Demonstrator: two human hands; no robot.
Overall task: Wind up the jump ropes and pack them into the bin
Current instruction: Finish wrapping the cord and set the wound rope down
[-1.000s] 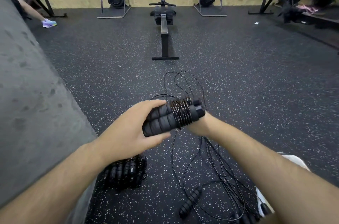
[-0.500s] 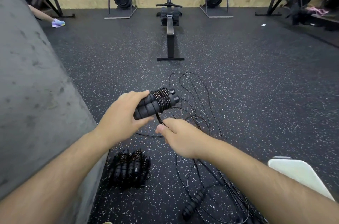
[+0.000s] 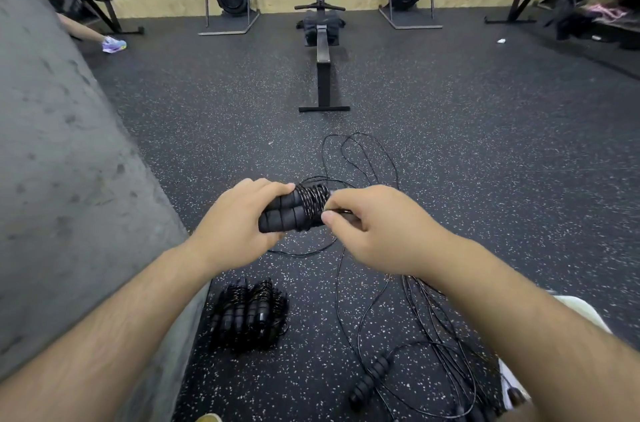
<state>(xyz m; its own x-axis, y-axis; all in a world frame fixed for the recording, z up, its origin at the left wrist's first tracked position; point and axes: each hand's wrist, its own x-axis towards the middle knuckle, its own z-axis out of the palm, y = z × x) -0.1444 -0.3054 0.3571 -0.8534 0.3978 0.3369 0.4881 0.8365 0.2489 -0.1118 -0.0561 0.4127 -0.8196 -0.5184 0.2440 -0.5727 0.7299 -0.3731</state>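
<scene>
My left hand grips the two black foam handles of a jump rope, held side by side, with thin black cord wound round their right end. My right hand pinches the cord right beside that winding. The rest of the cord trails in loops on the floor beyond my hands. A pile of wound-up jump ropes lies on the floor below my left forearm. Another loose rope with a foam handle sprawls at lower right. No bin is in view.
A grey concrete block or wall runs along my left. A rowing machine stands straight ahead, with more machines against the plywood wall. A person's leg and shoe show at far left. A white shoe is at lower right.
My right hand has risen from below the handles and come up beside the winding, carrying the cord round. My left hand has kept hold of the handles.
</scene>
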